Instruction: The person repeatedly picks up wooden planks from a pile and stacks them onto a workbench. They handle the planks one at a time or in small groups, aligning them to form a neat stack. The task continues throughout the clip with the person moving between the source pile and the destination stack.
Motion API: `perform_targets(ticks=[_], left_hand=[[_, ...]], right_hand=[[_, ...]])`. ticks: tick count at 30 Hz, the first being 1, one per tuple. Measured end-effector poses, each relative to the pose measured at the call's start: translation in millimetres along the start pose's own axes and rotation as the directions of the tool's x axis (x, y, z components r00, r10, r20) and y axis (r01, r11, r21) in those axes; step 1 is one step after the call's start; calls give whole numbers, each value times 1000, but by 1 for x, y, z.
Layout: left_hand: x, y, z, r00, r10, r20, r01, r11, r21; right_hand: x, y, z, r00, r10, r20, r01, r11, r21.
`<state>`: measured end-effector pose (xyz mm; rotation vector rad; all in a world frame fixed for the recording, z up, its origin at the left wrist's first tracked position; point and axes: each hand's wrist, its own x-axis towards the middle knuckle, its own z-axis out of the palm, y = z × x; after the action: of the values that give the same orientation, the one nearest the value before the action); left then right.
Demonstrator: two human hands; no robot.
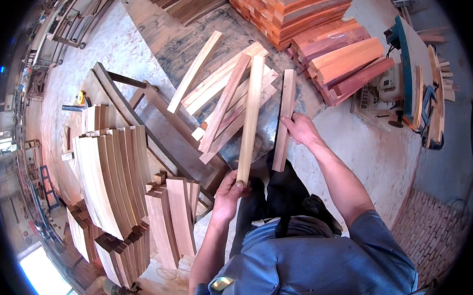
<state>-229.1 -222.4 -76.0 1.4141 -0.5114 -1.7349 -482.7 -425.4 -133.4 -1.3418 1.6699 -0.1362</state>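
Note:
My left hand (229, 193) is closed round the near end of a pale wooden strip (251, 112), which points up and away from me. A browner wooden strip (284, 125) is pinched at its middle by my right hand (301, 129), just right of the pale one and apart from it. Beyond both hands, several loose wooden strips (195, 72) lie crisscross on a dark worktop (160, 29). One reddish-brown strip (225, 103) rests slanted over the others, its lower end near the worktop's front edge.
Tall stacks of pale boards (98, 180) stand at my left, with shorter upright pieces (182, 213) nearer me. Behind them is a metal frame (120, 94). Reddish planks (343, 58) are piled far right beside a large timber stack (286, 13). A green-edged machine table (409, 61) stands farther right.

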Motion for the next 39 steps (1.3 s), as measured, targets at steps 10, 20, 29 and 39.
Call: perform_targets(ticks=[10,20,29,39], left_hand=[[-36,21,3,990,21,138,-14,999,-53],[-86,64,-16,889,458,14,-159,279,947],[-131,154,-83,661,718,-219,64,237,969],[-165,244,-324,394,730,-558,414,401,817]], right_hand=[[-42,3,-7,991,-115,-69,127,968,217],[-137,-110,53,898,-391,202,19,492,871],[-176,-168,104,748,-596,291,134,566,813],[-151,-64,87,934,-211,288,-37,746,665]])
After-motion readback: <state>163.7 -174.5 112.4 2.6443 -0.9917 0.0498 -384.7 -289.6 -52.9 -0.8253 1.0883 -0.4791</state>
